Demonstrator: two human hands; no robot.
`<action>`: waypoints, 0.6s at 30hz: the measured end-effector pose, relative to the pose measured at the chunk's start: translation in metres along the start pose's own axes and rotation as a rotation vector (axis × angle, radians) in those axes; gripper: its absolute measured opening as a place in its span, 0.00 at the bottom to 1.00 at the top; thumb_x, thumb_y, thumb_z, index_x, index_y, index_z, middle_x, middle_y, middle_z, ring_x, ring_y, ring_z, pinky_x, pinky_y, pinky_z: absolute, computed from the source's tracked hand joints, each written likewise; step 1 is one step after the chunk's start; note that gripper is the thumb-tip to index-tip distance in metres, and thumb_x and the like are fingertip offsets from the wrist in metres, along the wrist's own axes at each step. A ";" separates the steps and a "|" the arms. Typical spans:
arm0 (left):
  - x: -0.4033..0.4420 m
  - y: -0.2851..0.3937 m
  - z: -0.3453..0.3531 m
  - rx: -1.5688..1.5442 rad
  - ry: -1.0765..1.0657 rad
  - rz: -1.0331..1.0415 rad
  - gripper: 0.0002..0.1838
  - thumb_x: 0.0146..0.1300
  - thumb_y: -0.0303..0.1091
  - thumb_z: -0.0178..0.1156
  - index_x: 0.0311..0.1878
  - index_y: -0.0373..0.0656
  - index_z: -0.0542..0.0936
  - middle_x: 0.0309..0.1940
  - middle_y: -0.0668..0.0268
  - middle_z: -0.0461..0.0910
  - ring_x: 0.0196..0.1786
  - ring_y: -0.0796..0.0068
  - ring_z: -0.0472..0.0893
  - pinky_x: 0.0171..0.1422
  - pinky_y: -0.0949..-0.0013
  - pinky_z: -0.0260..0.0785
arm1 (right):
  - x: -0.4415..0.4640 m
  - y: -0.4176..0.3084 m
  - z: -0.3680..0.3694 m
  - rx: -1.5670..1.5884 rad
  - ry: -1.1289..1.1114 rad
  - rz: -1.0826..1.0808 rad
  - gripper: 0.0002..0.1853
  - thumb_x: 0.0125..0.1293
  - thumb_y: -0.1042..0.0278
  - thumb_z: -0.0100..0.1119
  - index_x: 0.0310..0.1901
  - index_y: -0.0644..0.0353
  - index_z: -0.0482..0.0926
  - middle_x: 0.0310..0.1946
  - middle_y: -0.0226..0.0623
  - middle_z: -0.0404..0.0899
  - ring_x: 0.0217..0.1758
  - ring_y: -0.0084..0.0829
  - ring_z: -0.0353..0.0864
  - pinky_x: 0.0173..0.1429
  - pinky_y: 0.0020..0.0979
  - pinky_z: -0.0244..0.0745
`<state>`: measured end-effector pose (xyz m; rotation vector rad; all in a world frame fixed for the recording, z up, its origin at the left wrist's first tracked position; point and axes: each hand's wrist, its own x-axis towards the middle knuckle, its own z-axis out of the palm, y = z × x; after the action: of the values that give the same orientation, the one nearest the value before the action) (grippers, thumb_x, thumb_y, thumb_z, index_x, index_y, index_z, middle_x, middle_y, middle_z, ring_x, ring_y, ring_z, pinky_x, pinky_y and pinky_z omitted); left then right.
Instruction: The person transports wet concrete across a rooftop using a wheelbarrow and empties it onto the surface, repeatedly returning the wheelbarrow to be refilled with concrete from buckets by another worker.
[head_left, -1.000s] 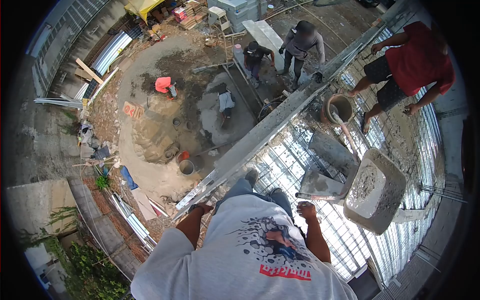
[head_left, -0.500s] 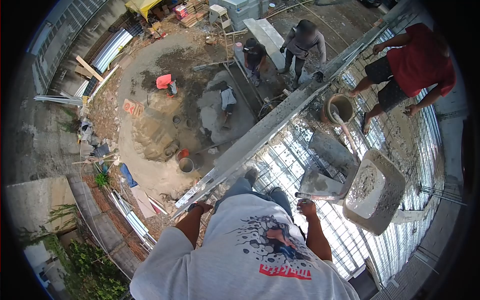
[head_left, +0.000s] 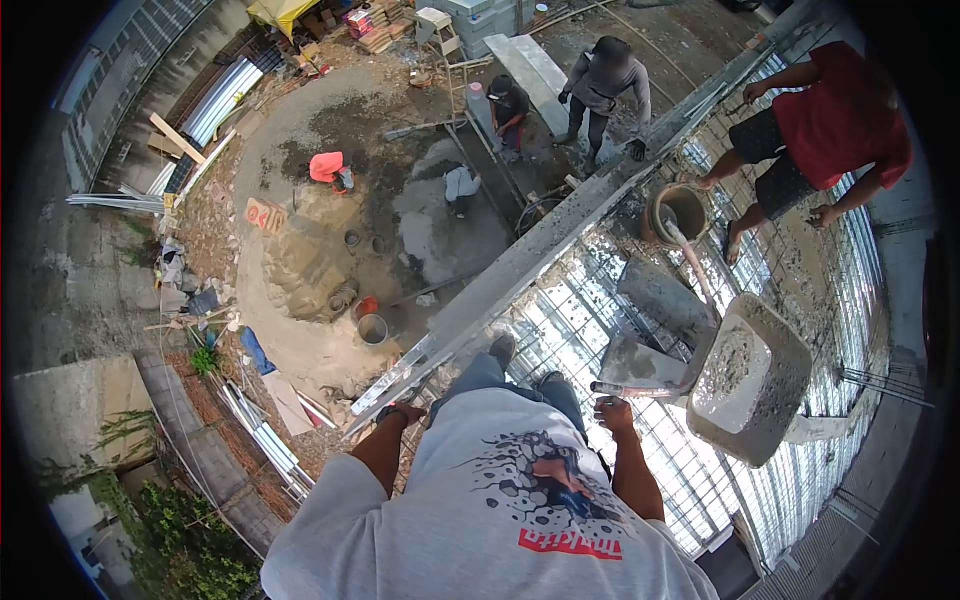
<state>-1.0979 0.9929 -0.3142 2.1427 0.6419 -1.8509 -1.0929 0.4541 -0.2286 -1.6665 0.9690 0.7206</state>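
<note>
Head view, looking down over a bright metal deck (head_left: 700, 485) laid with rebar mesh (head_left: 555, 315). Wheelbarrow (head_left: 805, 375) stands to the right of the wearer, its tray holding wet grey mix (head_left: 735, 375); one handle (head_left: 640, 391) points back toward the wearer, the other reaches up to a bucket (head_left: 655, 220), its end over or beside the mouth (cannot tell which).

Right hand (head_left: 613, 412): just below the near handle's end, apart from it; fingers bent inward. Cannot tell whether anything is pinched in them. Left hand (head_left: 405, 413): out at the other side, near the lower end of a concrete beam (head_left: 520, 275); too small to tell whether fingers are spread or pressed together, or whether it touches anything.

Co-worker in red top (head_left: 840, 125) stands on the mesh beside the bucket. Beyond the beam, at ground level: person in grey long sleeves (head_left: 608, 88), one dark glove at the beam; person in orange top (head_left: 327, 166), bent over near a sand heap (head_left: 300, 270); a second bucket (head_left: 373, 331) stands beside the heap
</note>
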 end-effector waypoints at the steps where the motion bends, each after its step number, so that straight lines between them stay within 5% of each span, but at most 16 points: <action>1: -0.002 0.000 -0.001 0.001 -0.011 0.017 0.46 0.52 0.71 0.52 0.63 0.41 0.70 0.67 0.54 0.64 0.69 0.56 0.63 0.72 0.61 0.54 | 0.000 0.003 0.000 0.021 -0.009 -0.004 0.07 0.61 0.72 0.57 0.41 0.58 0.77 0.30 0.32 0.81 0.27 0.24 0.79 0.27 0.25 0.71; 9: 0.024 -0.006 0.007 -0.028 -0.093 0.026 0.42 0.54 0.69 0.51 0.64 0.45 0.71 0.66 0.53 0.65 0.69 0.56 0.63 0.73 0.60 0.50 | -0.004 0.009 0.001 0.049 0.004 0.041 0.07 0.61 0.71 0.58 0.41 0.58 0.78 0.30 0.30 0.81 0.27 0.22 0.79 0.26 0.23 0.69; 12: 0.065 -0.017 0.019 0.221 -0.115 0.223 0.44 0.52 0.67 0.55 0.63 0.41 0.70 0.66 0.52 0.65 0.69 0.56 0.64 0.73 0.61 0.51 | -0.001 0.013 0.000 0.090 -0.009 0.000 0.07 0.61 0.70 0.59 0.42 0.57 0.78 0.30 0.29 0.81 0.28 0.21 0.79 0.27 0.23 0.69; 15: 0.023 -0.007 0.003 -0.098 -0.166 0.038 0.38 0.50 0.66 0.61 0.57 0.45 0.77 0.47 0.55 0.81 0.48 0.64 0.81 0.49 0.60 0.76 | 0.003 0.014 -0.002 0.082 -0.009 -0.006 0.07 0.61 0.70 0.59 0.42 0.57 0.78 0.30 0.28 0.81 0.28 0.21 0.79 0.27 0.24 0.69; 18: 0.022 -0.005 0.006 -0.077 -0.034 -0.021 0.41 0.50 0.66 0.60 0.59 0.43 0.75 0.48 0.55 0.80 0.46 0.63 0.82 0.49 0.60 0.75 | -0.001 0.003 0.001 0.018 0.020 0.012 0.07 0.62 0.69 0.58 0.41 0.56 0.79 0.30 0.28 0.81 0.28 0.21 0.78 0.27 0.24 0.70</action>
<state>-1.1036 0.9985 -0.3363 2.0592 0.7189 -1.8380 -1.0958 0.4548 -0.2291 -1.6559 0.9976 0.7024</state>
